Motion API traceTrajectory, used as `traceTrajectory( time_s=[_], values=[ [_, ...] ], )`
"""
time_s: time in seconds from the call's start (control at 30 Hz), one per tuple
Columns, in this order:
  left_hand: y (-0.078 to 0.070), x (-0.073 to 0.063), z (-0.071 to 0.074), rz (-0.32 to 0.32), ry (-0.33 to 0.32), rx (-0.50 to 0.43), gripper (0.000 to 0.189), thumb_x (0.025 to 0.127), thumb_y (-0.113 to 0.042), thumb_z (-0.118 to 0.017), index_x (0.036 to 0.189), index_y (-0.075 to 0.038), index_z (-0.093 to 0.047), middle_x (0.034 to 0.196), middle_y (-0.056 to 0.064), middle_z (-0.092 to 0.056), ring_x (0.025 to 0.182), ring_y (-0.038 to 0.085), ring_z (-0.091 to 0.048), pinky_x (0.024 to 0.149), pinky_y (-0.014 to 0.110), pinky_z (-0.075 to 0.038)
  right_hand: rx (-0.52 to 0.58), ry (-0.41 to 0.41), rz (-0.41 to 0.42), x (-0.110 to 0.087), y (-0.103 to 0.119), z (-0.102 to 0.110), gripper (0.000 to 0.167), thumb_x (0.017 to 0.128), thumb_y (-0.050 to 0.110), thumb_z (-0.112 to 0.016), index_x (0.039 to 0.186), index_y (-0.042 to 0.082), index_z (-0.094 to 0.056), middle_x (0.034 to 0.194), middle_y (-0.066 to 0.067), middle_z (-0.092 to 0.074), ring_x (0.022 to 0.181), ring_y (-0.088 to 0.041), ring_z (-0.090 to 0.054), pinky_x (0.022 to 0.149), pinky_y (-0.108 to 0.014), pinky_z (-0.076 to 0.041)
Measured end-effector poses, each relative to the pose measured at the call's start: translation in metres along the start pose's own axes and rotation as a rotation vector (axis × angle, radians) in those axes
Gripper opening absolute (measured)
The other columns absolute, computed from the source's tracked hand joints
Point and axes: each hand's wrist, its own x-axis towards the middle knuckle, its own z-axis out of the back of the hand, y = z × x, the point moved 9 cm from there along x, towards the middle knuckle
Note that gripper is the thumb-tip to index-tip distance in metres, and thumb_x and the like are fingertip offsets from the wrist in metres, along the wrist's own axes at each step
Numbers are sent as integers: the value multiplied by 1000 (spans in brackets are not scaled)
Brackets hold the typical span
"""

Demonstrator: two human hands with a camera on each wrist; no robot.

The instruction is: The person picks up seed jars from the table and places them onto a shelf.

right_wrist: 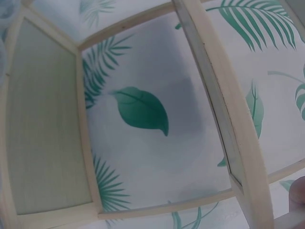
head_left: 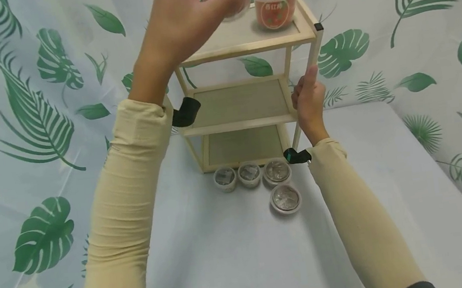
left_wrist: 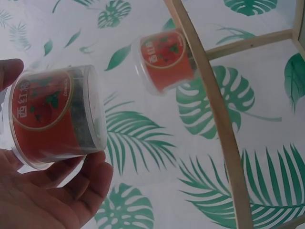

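My left hand (head_left: 176, 24) holds a clear plastic tub (left_wrist: 50, 114) with a red label above the top shelf's left side. In the left wrist view, thumb and fingers go round the tub, with a dark layer at one end. My right hand (head_left: 311, 101) grips the right front post of a wooden three-tier rack (head_left: 241, 47); only a fingertip (right_wrist: 298, 195) shows in the right wrist view. Another red-labelled tub (head_left: 277, 8) stands on the top shelf's right side, apart from the held one.
Several small lidded tubs (head_left: 285, 198) stand on the white table (head_left: 235, 257) before the rack's foot. The middle shelf (head_left: 239, 102) and bottom shelf (head_left: 244, 147) lie below the top one. A leaf-print cloth (head_left: 417, 47) hangs behind and at both sides.
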Motion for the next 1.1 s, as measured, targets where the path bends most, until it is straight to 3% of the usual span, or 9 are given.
traceTrajectory(
  time_s=[0.03, 0.23, 0.5, 0.63, 0.8, 0.9, 1.1],
  values=[
    [0, 3, 0, -3, 2, 0, 65, 102, -32, -69, 152, 6, -50, 144, 12, -61, 129, 12, -60, 110, 21, -43, 4, 1, 3, 0, 0, 0, 61, 111, 62, -43, 61, 26, -37, 52, 12, -32, 45, -2, -24, 43, -19, -17],
    [9, 16, -6, 155, 62, 36, 59, 104, -35, -69, 154, -7, -55, 145, 4, -62, 128, 10, -61, 110, 20, -43, -21, 5, 1, -1, 1, 0, 60, 112, 59, -40, 62, 26, -37, 52, 12, -34, 45, -3, -25, 43, -18, -17],
    [16, 27, -14, 196, 100, 89, 53, 107, -39, -66, 152, -13, -59, 145, 2, -63, 129, 8, -59, 110, 19, -40, -33, -6, 2, -1, 2, 3, 60, 113, 57, -40, 62, 26, -37, 52, 12, -33, 45, -3, -25, 43, -19, -17],
    [26, 24, -14, 276, 105, 48, 56, 105, -39, -68, 154, -15, -56, 147, 1, -61, 129, 8, -59, 109, 20, -43, -43, -10, -4, -2, 2, 1, 60, 114, 53, -38, 61, 26, -36, 50, 12, -33, 44, -3, -26, 42, -19, -17],
    [41, 17, -17, 330, 96, -36, 65, 103, -36, -71, 159, -13, -47, 151, 3, -56, 129, 11, -59, 105, 21, -47, -41, 2, 3, -4, 0, -3, 63, 109, 66, -42, 60, 27, -36, 50, 11, -33, 43, -3, -25, 42, -19, -16],
    [50, 15, -18, 343, 101, -9, 70, 102, -38, -71, 161, -12, -42, 152, 4, -54, 129, 12, -57, 107, 20, -45, -41, 8, 3, -5, -3, -4, 63, 109, 66, -42, 60, 26, -35, 50, 11, -33, 44, -2, -25, 42, -19, -16],
    [70, 5, -24, 429, 148, 42, 81, 103, -47, -68, 167, -16, -29, 156, 4, -51, 133, 12, -55, 107, 22, -44, -69, -5, -10, -8, -7, -4, 61, 113, 58, -37, 60, 26, -34, 50, 12, -33, 44, -2, -26, 42, -19, -16]
  ],
)
